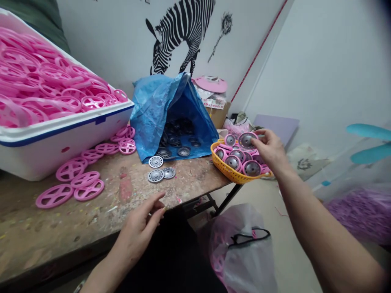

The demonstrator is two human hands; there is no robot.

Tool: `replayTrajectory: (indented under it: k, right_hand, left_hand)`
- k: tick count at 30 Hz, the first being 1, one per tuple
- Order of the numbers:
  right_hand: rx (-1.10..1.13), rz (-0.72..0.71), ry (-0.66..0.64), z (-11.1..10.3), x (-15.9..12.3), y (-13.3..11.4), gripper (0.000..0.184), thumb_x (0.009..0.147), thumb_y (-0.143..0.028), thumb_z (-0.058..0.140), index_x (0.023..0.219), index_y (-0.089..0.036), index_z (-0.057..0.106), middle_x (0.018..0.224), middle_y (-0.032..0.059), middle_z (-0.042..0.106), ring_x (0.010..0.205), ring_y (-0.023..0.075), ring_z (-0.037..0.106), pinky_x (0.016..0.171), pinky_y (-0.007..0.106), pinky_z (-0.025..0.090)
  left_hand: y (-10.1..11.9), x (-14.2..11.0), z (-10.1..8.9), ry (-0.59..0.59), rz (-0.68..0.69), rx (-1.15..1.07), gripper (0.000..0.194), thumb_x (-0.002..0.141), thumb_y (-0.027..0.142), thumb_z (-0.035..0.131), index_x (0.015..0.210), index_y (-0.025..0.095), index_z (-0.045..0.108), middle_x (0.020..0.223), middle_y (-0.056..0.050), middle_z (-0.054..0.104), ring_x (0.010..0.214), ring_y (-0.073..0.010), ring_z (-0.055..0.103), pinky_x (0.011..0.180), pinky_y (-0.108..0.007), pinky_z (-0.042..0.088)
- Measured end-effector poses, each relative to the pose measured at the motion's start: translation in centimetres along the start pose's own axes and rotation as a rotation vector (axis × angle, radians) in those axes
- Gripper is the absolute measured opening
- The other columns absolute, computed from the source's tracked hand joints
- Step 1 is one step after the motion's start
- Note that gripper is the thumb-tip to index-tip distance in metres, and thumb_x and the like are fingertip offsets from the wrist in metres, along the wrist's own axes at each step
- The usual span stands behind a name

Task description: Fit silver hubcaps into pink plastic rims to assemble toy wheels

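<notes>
My right hand (270, 148) is closed on the edge of a pink-rimmed wheel with a grey disc centre (247, 141). It holds this wheel over a yellow plastic basket (236, 176) piled with similar wheels. My left hand (142, 224) hovers by the table's front edge, thumb and fingers apart, holding nothing that I can see. Several loose grey discs (155, 176) lie on the wood beyond it. More dark discs (183, 151) sit inside and at the mouth of a blue plastic bag (152, 118). Pink spoked rings (55, 196) are scattered to the left.
A large white box (70, 142) heaped with pink rings (55, 77) stands on the left of the worn wooden table (128, 203). Below the basket, a translucent bag (247, 260) rests near the table leg. A cardboard box (218, 116) stands behind the blue bag.
</notes>
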State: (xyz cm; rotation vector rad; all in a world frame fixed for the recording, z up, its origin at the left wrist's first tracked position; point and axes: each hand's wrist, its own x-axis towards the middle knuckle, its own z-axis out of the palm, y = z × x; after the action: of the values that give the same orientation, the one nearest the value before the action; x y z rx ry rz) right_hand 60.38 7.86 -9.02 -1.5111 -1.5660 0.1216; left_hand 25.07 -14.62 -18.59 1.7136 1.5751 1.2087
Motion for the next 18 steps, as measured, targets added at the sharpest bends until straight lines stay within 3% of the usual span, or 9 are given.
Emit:
replayTrajectory:
  k: [4,7,9,12,18]
  right_hand:
    - [-0.191,0.084,-0.057,1.9,4.1,2.8,0.043,0.078,-0.033,0.061,0.115,-0.013,0.067,0.09,0.0091,0.072,0.079,0.0223,0.065,0.076,0.035,0.05]
    - [-0.265,0.073,-0.145,3.1,4.6,3.3,0.032,0.077,-0.031,0.064,0.101,-0.012,0.073,0.092,0.0134,0.074,0.086,0.0258,0.068,0.081,0.038,0.05]
    - [-0.291,0.049,-0.169,3.5,4.1,3.1,0.027,0.077,-0.03,0.065,0.095,-0.013,0.076,0.097,0.0164,0.075,0.095,0.0298,0.068,0.088,0.041,0.048]
    - [-0.31,0.006,-0.156,3.2,2.9,2.5,0.032,0.085,-0.03,0.057,0.105,-0.014,0.076,0.112,0.0179,0.073,0.109,0.032,0.065,0.095,0.044,0.045]
    - [-0.078,-0.219,-0.055,2.6,-1.2,-1.5,0.03,0.087,-0.029,0.054,0.105,-0.018,0.075,0.11,0.0111,0.075,0.105,0.0275,0.067,0.096,0.042,0.048]
  left_hand:
    - [-0.1,0.0,0.7,-0.031,0.026,0.032,0.037,0.093,0.04,0.051,0.119,0.019,0.066,0.088,-0.007,0.074,0.073,-0.0188,0.071,0.062,-0.028,0.059]
    - [-0.3,-0.1,0.9,-0.043,0.041,0.067,0.034,0.093,0.04,0.052,0.115,0.02,0.069,0.094,-0.008,0.076,0.075,-0.0202,0.072,0.062,-0.028,0.06]
    - [-0.4,-0.1,0.8,-0.046,0.057,0.086,0.033,0.093,0.039,0.052,0.114,0.021,0.071,0.095,-0.008,0.077,0.077,-0.0211,0.073,0.062,-0.029,0.06]
    - [-0.4,-0.1,0.5,-0.032,0.078,0.108,0.03,0.093,0.038,0.053,0.111,0.022,0.072,0.097,-0.007,0.078,0.081,-0.0218,0.074,0.066,-0.029,0.061]
    - [-0.7,0.6,-0.1,0.041,0.128,0.193,0.028,0.094,0.035,0.052,0.109,0.021,0.072,0.102,-0.007,0.077,0.091,-0.0226,0.074,0.083,-0.034,0.06]
